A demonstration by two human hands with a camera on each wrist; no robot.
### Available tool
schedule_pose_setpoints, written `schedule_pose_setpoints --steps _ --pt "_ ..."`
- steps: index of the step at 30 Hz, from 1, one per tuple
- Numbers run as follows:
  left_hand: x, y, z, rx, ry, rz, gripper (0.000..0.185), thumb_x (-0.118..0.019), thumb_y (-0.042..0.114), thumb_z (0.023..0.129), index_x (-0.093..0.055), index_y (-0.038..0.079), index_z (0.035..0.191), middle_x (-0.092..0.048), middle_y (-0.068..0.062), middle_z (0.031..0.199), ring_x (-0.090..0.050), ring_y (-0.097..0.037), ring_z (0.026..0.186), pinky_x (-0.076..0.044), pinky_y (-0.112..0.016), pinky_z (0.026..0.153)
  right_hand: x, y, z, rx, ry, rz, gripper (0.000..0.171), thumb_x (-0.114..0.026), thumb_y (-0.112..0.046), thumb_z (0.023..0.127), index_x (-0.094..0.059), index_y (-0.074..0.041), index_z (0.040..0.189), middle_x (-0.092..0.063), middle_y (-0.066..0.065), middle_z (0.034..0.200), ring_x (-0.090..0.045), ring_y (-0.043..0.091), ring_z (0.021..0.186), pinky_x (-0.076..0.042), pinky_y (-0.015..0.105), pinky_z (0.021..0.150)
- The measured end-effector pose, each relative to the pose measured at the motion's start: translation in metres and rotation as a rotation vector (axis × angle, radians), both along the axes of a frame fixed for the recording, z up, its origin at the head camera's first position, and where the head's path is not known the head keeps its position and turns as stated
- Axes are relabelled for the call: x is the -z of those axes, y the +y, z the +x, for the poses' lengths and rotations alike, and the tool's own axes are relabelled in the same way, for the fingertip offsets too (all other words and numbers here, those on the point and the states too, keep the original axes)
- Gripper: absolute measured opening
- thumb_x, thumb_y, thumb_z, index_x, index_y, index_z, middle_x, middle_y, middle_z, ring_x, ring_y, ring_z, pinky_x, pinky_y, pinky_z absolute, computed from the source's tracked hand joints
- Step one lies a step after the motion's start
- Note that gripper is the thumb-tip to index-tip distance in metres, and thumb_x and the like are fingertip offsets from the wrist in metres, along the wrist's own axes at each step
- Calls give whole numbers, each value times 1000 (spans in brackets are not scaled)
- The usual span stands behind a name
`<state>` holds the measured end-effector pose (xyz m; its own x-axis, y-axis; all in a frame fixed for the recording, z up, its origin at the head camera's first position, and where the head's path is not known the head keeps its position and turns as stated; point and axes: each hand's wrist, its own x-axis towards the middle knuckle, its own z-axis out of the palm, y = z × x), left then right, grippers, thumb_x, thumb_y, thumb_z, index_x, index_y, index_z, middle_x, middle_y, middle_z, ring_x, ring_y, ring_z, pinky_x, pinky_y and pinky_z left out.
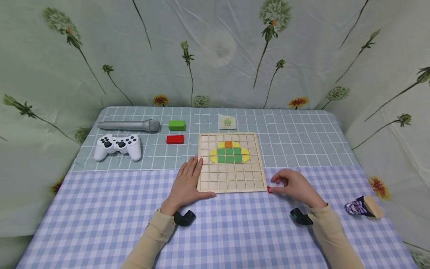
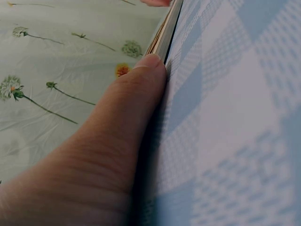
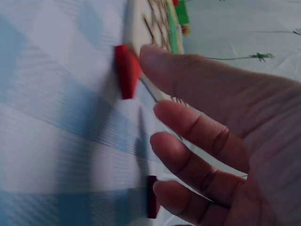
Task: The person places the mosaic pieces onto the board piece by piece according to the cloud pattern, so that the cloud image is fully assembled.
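A wooden grid board (image 1: 230, 179) lies in the middle of the table, with yellow, green and orange tiles (image 1: 229, 153) filling part of its upper rows. My left hand (image 1: 187, 184) lies flat on the checked cloth against the board's left edge, its thumb (image 2: 136, 108) pressed along the front edge of the board (image 2: 162, 35). My right hand (image 1: 293, 185) sits at the board's front right corner with loosely curled fingers. One fingertip (image 3: 155, 59) touches a small red tile (image 3: 126, 70) (image 1: 268, 189) beside the board edge. A second dark red piece (image 3: 151, 202) shows by a lower finger.
At the back left lie a grey microphone (image 1: 129, 125), a white game controller (image 1: 117, 146), a green block (image 1: 177, 125) and a red block (image 1: 175, 139). A small picture card (image 1: 227, 122) lies behind the board. A purple-patterned and wooden object (image 1: 364, 206) sits at the right edge.
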<state>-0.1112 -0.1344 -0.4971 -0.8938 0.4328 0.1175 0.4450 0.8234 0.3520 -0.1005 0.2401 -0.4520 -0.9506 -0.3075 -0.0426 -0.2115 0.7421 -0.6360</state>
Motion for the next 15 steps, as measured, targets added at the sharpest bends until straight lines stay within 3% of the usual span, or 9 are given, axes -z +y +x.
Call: schedule_pose_setpoints --steps 4,15 --pt "1 0 0 2 7 2 120 -55 81 70 -15 3 152 -12 -16 156 -7 -27 143 -2 -39 115 1 -3 5 0 24 52 28 -87 -29 68 -70 -15 85 -53 -5 74 -44 11 65 -38 25 56" --pt "2 0 0 1 14 -8 120 -57 79 69 -15 4 152 -12 -15 156 -7 -26 143 -1 -38 115 -3 -9 12 11 42 57 14 -79 -9 72 -68 -15 78 -54 -8 68 -41 8 56 -37 25 52"
